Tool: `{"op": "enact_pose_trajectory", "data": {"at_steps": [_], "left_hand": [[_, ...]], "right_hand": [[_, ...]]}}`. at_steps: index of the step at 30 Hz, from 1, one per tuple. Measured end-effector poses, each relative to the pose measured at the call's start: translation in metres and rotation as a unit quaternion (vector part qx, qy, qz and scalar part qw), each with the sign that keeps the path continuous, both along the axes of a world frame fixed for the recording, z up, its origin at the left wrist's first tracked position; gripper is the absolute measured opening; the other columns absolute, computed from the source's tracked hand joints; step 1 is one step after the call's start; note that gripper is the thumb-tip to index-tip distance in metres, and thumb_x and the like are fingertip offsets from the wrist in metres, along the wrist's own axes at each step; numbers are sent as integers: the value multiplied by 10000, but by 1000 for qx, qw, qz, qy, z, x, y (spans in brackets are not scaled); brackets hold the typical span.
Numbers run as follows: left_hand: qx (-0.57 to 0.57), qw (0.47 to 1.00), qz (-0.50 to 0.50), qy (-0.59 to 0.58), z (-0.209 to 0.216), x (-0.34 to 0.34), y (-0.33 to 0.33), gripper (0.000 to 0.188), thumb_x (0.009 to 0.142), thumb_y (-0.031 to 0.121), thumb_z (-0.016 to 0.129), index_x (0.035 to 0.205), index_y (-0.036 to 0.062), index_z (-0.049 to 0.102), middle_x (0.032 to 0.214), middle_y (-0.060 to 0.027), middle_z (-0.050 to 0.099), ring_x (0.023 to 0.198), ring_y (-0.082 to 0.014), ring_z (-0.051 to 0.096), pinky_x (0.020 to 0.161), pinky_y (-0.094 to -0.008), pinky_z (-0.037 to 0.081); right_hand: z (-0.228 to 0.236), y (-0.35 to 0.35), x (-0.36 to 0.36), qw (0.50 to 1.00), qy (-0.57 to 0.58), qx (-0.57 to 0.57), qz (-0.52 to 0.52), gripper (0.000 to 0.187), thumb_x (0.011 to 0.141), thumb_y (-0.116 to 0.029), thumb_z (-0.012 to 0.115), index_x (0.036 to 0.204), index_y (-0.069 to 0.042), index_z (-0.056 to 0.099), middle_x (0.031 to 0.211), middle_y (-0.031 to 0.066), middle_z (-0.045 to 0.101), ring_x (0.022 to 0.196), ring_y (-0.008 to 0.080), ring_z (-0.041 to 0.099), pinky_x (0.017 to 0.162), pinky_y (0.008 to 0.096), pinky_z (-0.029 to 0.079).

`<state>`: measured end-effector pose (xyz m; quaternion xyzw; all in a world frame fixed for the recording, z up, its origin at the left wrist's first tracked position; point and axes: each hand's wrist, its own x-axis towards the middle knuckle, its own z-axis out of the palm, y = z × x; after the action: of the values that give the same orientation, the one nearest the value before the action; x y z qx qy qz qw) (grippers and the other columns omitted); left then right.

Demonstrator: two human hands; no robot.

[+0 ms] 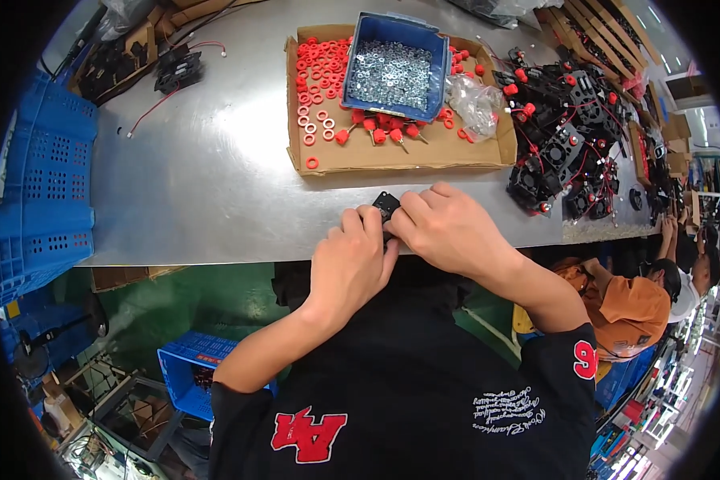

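Observation:
Close together at the table's front edge, both my hands hold a small black plastic part (386, 203) with small holes in its face. My left hand (348, 256) has its fingers closed on the lower left of it. From the right, my right hand (446, 228) pinches the same part, and its fingertips hide much of it. Just beyond my hands lies a shallow cardboard tray (400, 170) with red rings (316, 76) and red-headed screws (380, 134). In the tray sits a blue bin (358, 68) of small silvery nuts (392, 76).
A heap of black assemblies with red knobs and wires (564, 144) covers the table's right. One black wired unit (178, 70) lies at the far left, near blue crates (52, 176). A clear plastic bag (474, 106) rests in the tray. Co-workers (628, 308) sit at right.

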<state>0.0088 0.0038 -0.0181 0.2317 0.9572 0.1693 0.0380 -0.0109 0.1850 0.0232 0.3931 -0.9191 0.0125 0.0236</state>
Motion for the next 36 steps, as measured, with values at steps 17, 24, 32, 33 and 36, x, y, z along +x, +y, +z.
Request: {"op": "enact_pose_trajectory", "data": {"at_steps": [17,24,32,33,36], "left_hand": [[-1,1000,-1,26,-3,0,1,432,908,383,660,1034,2,503,832,-113,557,570,-234,630,485,-324,520],[-12,999,-5,52,-5,2,0,473,918,429,652,1065,-2,525,820,-87,550,534,-189,607,470,-290,508],[-22,998,-5,56,-6,1,1,483,918,442,649,1071,1,528,826,-85,552,536,-181,609,472,-283,508],[-28,998,-4,56,-5,1,1,484,917,443,650,1072,1,529,825,-84,552,536,-179,609,471,-282,507],[-26,998,-6,51,-4,0,0,486,916,443,652,1073,0,529,823,-84,554,537,-178,612,472,-280,507]], "right_hand": [[4,-2,5,994,-88,-34,-56,192,831,-130,658,961,-62,536,841,90,552,740,281,637,628,396,528],[15,-3,2,964,-183,-133,-137,120,860,-113,675,929,-35,614,835,126,596,731,358,636,642,446,519],[14,-3,-2,953,-207,-171,-143,94,845,-76,676,922,-27,650,865,137,639,751,364,645,651,449,514],[16,-4,-3,949,-211,-178,-149,106,841,-74,678,934,-29,657,867,134,641,750,361,646,650,442,518],[15,-4,-1,950,-203,-188,-147,129,835,-68,679,959,-32,669,868,124,644,749,350,648,646,433,526]]}}
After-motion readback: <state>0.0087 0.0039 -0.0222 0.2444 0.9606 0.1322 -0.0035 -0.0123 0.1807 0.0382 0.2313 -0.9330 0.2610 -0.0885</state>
